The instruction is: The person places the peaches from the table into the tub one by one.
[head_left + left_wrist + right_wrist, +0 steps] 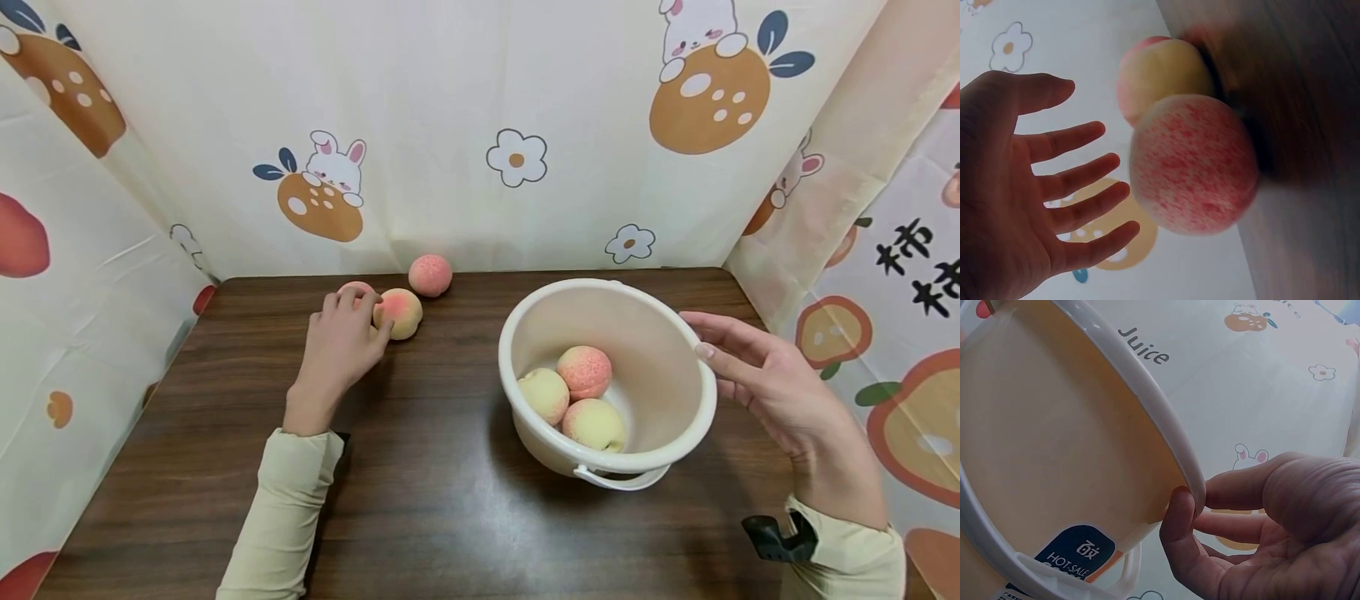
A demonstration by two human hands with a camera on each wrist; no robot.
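My left hand (341, 342) hovers over the peaches at the back left of the table, its fingers spread and slightly bent. A pink peach (356, 288) is partly hidden behind that hand, and a yellow-pink peach (401, 315) sits beside the fingertips. In the left wrist view a gap shows between the fingers and the speckled pink peach (1194, 165). On the right, my right hand (772, 383) pinches the rim of a cream bucket (652, 375) between thumb and fingers. Inside the bucket lie three peaches (585, 372).
Another pink peach (431, 276) lies by the back edge of the dark wooden table (435, 500). A printed curtain (450, 125) rises directly behind the table, with more cloth at both sides. The bucket's handle (622, 481) hangs down at its front.
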